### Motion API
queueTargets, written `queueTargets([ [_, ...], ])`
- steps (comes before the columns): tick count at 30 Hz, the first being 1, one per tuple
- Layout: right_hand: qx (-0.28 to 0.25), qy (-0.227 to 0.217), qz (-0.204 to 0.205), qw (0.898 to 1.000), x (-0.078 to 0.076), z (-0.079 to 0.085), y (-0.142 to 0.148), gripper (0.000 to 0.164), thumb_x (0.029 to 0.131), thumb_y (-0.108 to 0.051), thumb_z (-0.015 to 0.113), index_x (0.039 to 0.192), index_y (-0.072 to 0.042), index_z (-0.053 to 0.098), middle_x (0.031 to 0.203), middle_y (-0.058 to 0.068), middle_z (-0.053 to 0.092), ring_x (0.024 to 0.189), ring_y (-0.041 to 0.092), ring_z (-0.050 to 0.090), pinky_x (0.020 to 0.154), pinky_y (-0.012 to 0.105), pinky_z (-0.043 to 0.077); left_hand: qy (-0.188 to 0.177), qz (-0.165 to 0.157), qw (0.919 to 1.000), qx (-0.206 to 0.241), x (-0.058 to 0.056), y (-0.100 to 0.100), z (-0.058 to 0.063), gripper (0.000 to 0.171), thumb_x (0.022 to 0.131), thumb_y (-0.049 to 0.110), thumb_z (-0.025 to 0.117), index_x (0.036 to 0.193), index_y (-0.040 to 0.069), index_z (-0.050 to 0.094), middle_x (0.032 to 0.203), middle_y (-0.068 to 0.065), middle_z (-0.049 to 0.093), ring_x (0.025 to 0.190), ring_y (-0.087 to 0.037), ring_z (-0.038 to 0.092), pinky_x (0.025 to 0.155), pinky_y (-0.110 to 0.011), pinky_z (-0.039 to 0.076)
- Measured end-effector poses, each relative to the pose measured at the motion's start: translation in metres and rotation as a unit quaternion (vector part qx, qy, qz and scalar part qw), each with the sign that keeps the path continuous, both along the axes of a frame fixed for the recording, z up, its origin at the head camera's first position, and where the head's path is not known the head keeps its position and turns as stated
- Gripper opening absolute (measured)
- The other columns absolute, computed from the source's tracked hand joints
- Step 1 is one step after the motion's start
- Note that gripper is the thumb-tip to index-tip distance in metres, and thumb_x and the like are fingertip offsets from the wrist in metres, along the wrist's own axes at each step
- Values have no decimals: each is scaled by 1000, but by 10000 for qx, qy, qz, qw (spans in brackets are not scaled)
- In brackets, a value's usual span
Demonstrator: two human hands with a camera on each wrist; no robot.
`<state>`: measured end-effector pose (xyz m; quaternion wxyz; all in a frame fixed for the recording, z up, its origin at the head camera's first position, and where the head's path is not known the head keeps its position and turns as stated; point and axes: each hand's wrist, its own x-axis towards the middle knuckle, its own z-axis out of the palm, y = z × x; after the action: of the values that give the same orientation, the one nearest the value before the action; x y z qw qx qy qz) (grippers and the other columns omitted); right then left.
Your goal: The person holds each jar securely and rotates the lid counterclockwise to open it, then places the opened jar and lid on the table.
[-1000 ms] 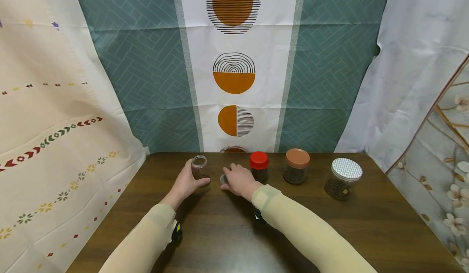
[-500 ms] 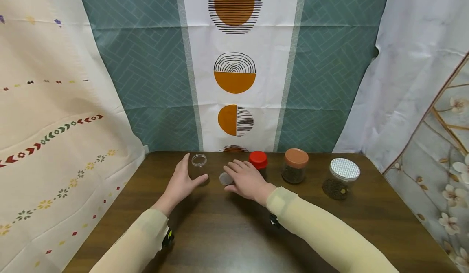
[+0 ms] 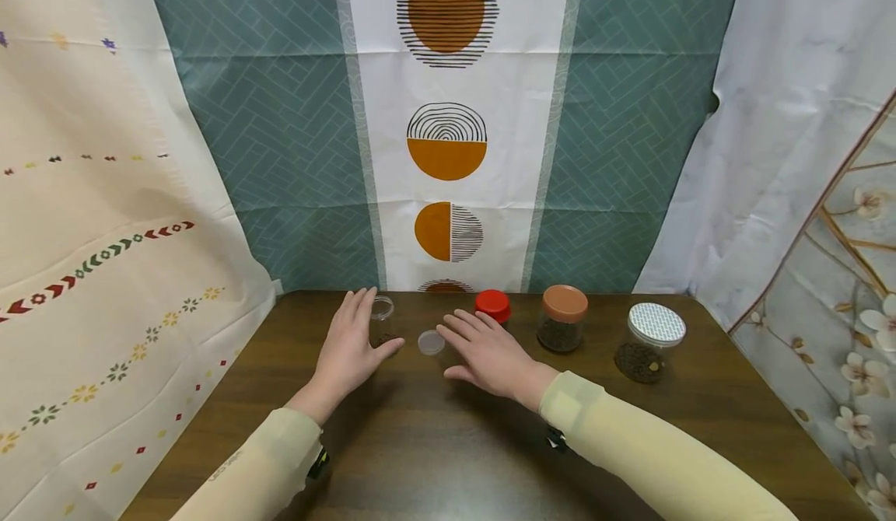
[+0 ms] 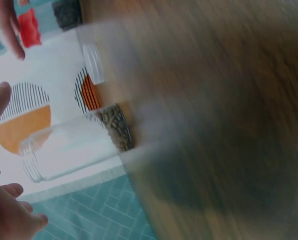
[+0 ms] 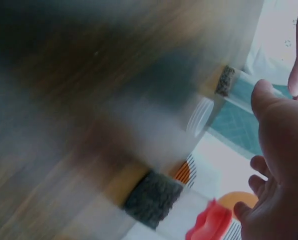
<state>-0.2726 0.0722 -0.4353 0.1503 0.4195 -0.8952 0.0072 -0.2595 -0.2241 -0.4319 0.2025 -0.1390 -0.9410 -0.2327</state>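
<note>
A clear open jar (image 3: 383,325) stands upright near the table's back edge, with small brown pieces at its bottom, plain in the left wrist view, where the jar (image 4: 79,145) has no lid. Beside it, my left hand (image 3: 346,354) holds nothing; its fingers are extended and its thumb points toward the jar. A small round whitish lid (image 3: 431,342) lies on the table between the hands. My right hand (image 3: 493,358) hovers just right of the lid, fingers spread and relaxed, partly covering a red-capped jar (image 3: 493,305).
To the right of the red-capped jar are a jar with an orange-brown lid (image 3: 565,320) and a wider jar with a patterned white lid (image 3: 651,342), both with dark contents. Patterned cloths (image 3: 294,155) hang behind and beside the brown table (image 3: 420,443).
My left hand has let go of the open jar and opened beside it. My right hand has released the small lid and drawn back to the right; the lid stays on the table.
</note>
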Motion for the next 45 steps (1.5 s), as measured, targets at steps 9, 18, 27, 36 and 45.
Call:
queueTargets([
  [9, -317, 337, 5, 9989, 1, 12, 31, 81, 104, -53, 74, 165, -6, 49, 168, 18, 49, 158, 39, 41, 127, 58, 32, 702, -293, 9954, -589, 8, 21, 1, 106, 88, 38, 97, 167, -2, 38, 167, -30, 41, 161, -51, 27, 129, -64, 21],
  [18, -427, 374, -344, 9978, 1, 20, 57, 80, 103, -51, 77, 163, -4, 52, 167, 19, 50, 157, 41, 43, 127, 57, 32, 1274, -616, 9807, -1352, 10, 38, -5, 104, 85, 39, 99, 164, -2, 44, 168, -28, 42, 160, -49, 32, 129, -63, 25],
  [27, -502, 260, -498, 9972, -5, 20, 64, 83, 102, -51, 78, 163, -1, 51, 166, 21, 50, 156, 42, 43, 126, 57, 35, 1049, -743, 9798, -1533, 10, 57, -4, 103, 89, 44, 95, 166, 0, 43, 171, -24, 41, 161, -45, 32, 131, -59, 21],
  [36, -661, 103, -801, 9945, -16, 20, 61, 86, 102, -52, 78, 164, 0, 49, 166, 22, 50, 154, 43, 45, 126, 56, 35, 506, -887, 9827, -1544, 7, 73, -9, 102, 95, 51, 87, 168, 0, 39, 174, -23, 36, 165, -43, 25, 131, -59, 20],
  [45, -760, 72, -835, 9936, -25, 26, 60, 82, 101, -47, 81, 161, 0, 52, 160, 23, 55, 149, 43, 50, 122, 58, 40, 23, -780, 9855, -1506, 2, 82, -12, 96, 100, 45, 84, 170, 1, 36, 176, -22, 34, 165, -42, 23, 131, -59, 20],
])
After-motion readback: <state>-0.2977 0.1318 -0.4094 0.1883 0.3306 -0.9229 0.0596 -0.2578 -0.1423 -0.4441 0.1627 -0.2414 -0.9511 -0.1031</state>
